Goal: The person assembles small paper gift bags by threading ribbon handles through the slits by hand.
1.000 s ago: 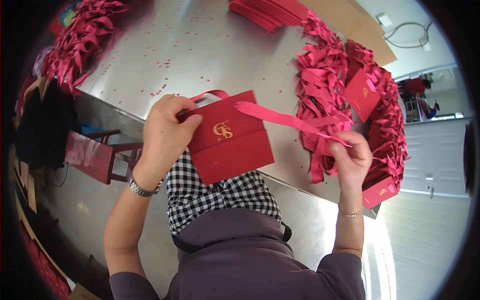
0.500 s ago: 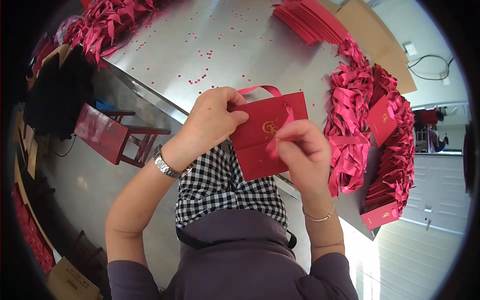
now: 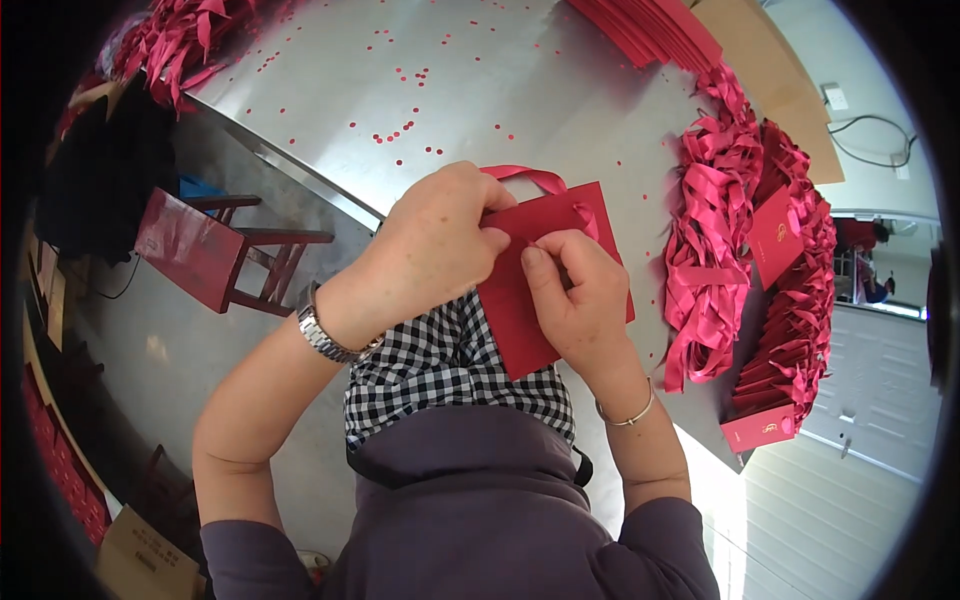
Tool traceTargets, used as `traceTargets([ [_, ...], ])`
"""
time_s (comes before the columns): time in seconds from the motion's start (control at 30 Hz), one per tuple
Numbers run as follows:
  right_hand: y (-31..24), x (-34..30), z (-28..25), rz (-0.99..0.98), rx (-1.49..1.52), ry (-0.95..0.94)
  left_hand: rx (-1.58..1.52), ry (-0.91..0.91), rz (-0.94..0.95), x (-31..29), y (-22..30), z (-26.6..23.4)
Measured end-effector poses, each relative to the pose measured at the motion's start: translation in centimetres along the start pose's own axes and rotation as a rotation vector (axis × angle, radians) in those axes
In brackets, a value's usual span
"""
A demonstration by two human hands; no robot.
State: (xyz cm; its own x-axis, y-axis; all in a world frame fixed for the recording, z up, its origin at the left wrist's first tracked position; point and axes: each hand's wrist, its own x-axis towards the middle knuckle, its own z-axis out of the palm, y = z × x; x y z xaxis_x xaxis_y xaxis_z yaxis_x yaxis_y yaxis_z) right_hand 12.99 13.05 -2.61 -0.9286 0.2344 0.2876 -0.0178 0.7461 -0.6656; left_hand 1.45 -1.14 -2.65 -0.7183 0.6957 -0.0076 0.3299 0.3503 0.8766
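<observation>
A small red paper gift bag [image 3: 512, 325] is held up in front of my lap at the table's near edge. Its dark pink ribbon handle [image 3: 540, 178] loops above the top edge, and another bit of ribbon shows at a hole on the right. My left hand [image 3: 440, 230] pinches the bag's upper left part between thumb and fingers. Against the bag's front, my right hand [image 3: 582, 295] has thumb and index finger closed on a ribbon end, mostly hidden by the fingers. The two hands' fingertips are close together.
The metal table [image 3: 320, 85] carries scattered red paper dots. Flat red bags [image 3: 650, 30] are stacked at the back right. Nearer on the right lie a ribbon bundle [image 3: 705, 260] and a row of ribboned bags [image 3: 775, 355]. A red stool [image 3: 190, 250] stands left.
My right hand has moved left and up across the bag's front, carrying the ribbon end toward my left hand's fingertips. The bag has tilted, and the gold print is now covered.
</observation>
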Motion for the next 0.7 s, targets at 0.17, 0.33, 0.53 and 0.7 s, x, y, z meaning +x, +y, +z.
traceTargets([
  [0.17, -0.3, -0.2, 0.2, 0.034, 0.031, -0.024, 0.004, 0.01, -0.004, -0.2, -0.1, 0.1],
  [0.33, -0.2, -0.3, 0.4, -0.033, 0.022, 0.037, -0.012, -0.019, -0.047, -0.2, 0.2, -0.5],
  [0.53, 0.1, 0.2, 0.9, -0.051, 0.001, 0.002, -0.046, -0.044, -0.022, -0.2, -0.4, -1.2],
  [0.7, -0.6, 0.7, 0.8, 0.082, 0.022, -0.065, -0.071, -0.064, 0.035, -0.3, -1.0, -1.0],
])
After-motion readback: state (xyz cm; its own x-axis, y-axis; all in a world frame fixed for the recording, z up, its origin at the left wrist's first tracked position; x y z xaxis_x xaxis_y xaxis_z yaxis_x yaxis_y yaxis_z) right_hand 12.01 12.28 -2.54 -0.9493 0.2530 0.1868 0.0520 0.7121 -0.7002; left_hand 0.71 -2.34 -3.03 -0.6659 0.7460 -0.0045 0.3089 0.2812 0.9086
